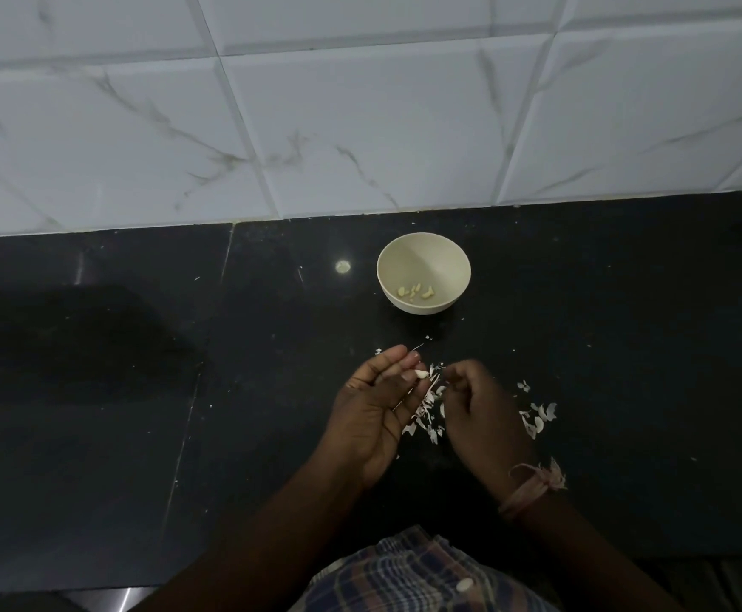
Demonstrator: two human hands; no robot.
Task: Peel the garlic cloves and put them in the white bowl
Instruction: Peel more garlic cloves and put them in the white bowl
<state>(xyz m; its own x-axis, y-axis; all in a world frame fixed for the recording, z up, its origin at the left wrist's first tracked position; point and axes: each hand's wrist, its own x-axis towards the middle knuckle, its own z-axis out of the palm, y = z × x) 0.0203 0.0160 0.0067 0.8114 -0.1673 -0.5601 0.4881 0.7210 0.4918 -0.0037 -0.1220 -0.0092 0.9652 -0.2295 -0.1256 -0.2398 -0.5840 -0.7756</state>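
Note:
My left hand [378, 404] pinches a pale garlic clove [421, 374] at its fingertips, palm turned up, above the black counter. My right hand [479, 404] hovers close to the clove's right with fingers curled; whether it holds a bit of skin is not visible. Loose garlic skins [426, 417] lie scattered between and under the hands. The white bowl [423, 258] stands farther back on the counter, with several peeled cloves [415, 292] at its bottom.
More garlic skins [539, 417] lie to the right of my right hand. The black stone counter [139, 390] runs back to a white marble-tiled wall [360, 125]. A checked shirt [404, 572] shows at the bottom edge.

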